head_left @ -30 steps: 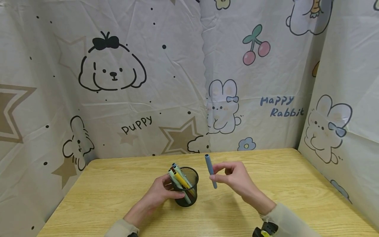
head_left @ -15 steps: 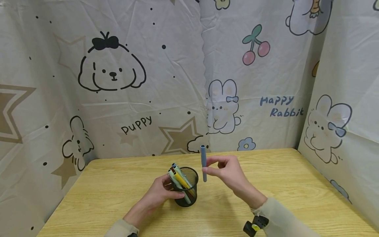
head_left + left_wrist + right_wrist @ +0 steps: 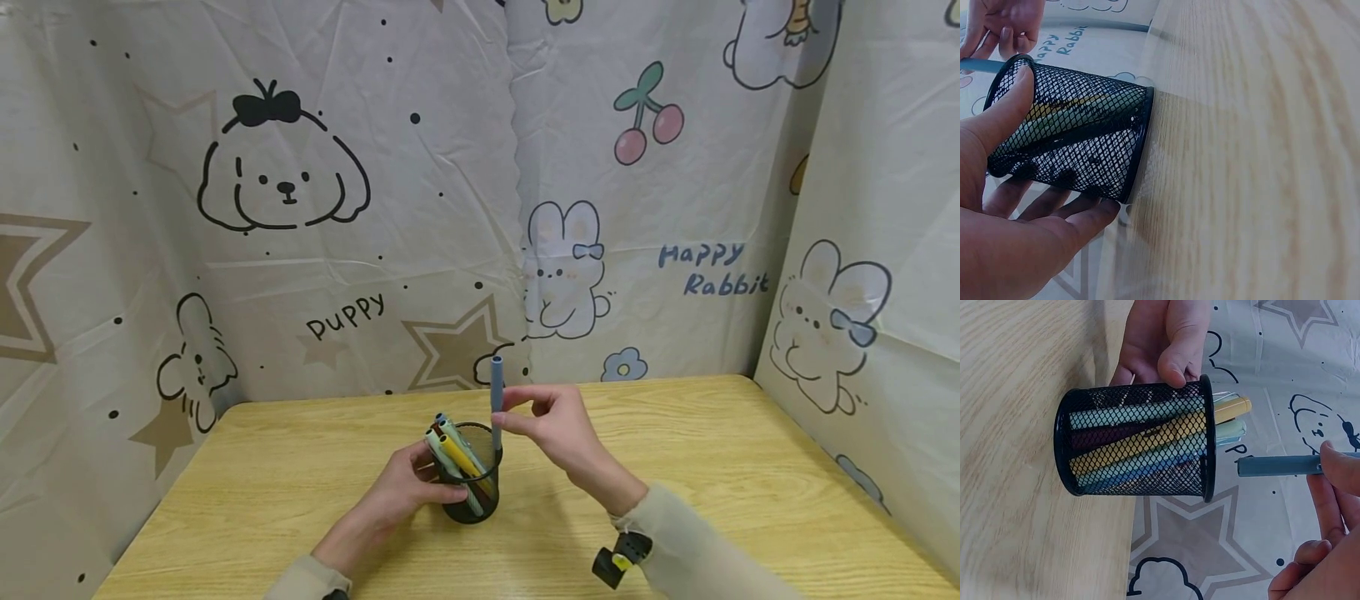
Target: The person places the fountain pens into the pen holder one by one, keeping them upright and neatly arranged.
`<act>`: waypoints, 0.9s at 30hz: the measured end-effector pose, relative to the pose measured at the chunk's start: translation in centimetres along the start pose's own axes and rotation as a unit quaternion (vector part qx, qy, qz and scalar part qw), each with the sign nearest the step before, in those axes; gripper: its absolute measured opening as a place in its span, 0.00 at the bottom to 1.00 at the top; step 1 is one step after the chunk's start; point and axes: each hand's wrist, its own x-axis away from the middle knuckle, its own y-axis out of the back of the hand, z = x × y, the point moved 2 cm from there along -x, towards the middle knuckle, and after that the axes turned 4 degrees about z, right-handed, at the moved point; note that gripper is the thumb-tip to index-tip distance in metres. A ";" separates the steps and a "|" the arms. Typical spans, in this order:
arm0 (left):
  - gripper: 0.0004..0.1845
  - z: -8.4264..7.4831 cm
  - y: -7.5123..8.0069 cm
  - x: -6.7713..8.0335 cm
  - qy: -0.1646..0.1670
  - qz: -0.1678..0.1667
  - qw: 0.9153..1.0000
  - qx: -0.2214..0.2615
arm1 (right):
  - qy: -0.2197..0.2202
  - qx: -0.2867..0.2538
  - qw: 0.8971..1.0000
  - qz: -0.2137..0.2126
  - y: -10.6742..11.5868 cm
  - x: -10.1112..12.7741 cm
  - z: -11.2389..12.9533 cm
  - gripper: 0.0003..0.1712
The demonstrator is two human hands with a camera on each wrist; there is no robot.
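A black mesh pen cup (image 3: 480, 500) stands upright on the wooden table, with several pens (image 3: 456, 450) in yellow, pale green, blue and dark red leaning to its left side. My left hand (image 3: 401, 492) grips the cup from the left, thumb across the near side and fingers behind it. Between thumb and fingers, my right hand (image 3: 558, 429) pinches a blue-grey pen (image 3: 497, 392) held upright. In the head view the pen's lower end overlaps the cup's right rim; the right wrist view shows that end of the blue-grey pen (image 3: 1279, 465) just outside the mouth of the mesh cup (image 3: 1141, 440).
The light wooden table (image 3: 300, 467) reaches back to a white printed cloth (image 3: 420, 208) hung behind it and along both sides. A black and yellow device (image 3: 622, 560) is strapped at the right wrist, by the beige sleeve (image 3: 697, 550).
My right hand has moved left and slightly up with the blue-grey pen, from beside the cup to over its right rim. The pen has turned more upright. Left hand and cup have stayed put.
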 end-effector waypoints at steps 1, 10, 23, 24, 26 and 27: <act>0.37 0.0 0.0 0.0 0.000 0.001 1.000 -0.001 | 0.003 -0.002 1.000 0.000 -0.1 -0.1 -0.1 0.09; 0.37 0.0 0.0 0.0 0.004 0.000 1.000 -0.003 | 0.016 -0.001 1.000 0.011 -1.0 -0.5 -0.9 0.09; 0.37 0.1 -0.1 -0.1 0.010 -0.008 1.000 -0.007 | -0.013 -0.007 1.000 0.009 -1.8 -0.7 -1.7 0.08; 0.37 0.1 -0.1 -0.2 0.010 -0.009 1.000 -0.007 | -0.015 -0.008 1.000 0.009 -1.9 -0.7 -1.8 0.08; 0.37 0.2 -0.1 -0.2 0.011 -0.011 1.000 -0.007 | -0.017 -0.008 1.000 0.010 -2.0 -0.7 -2.0 0.08; 0.37 0.2 -0.1 -0.2 0.011 -0.011 1.000 -0.008 | -0.019 -0.008 1.000 0.009 -2.0 -0.6 -2.1 0.08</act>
